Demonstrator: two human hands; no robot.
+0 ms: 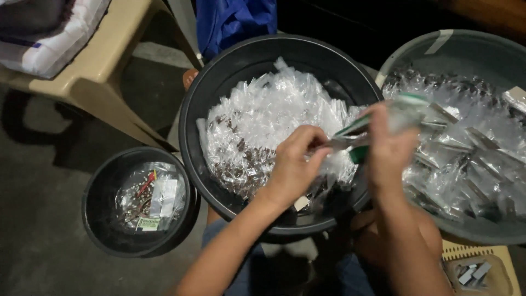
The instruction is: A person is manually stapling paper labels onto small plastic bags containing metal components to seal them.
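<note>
Head view, looking down over three round tubs. The left hand (296,164) and the right hand (389,148) meet above the near rim of the large black basin (192,120), and between them they hold one small clear plastic sachet (356,134) with a green edge. The left hand pinches the sachet's left end between thumb and fingertips; the right hand is closed on the other end, though motion blur there leaves the exact finger placement uncertain. The sachet's long axis runs from lower left to upper right, rising from the left grip toward the right one, so it lies to the right of the left hand and just inward of the right. Both hands touch it; neither is nearer.

Counts: two hands; one sachet in hand; one black basin heaped with clear sachets, too many to count; one grey basin (438,49) at right, likewise full of sachets holding flat metal pieces; one small black bucket (93,197) at lower left with a few loose packets; one beige plastic chair (104,71) at upper left; one woven tray (507,263) at lower right.
</note>
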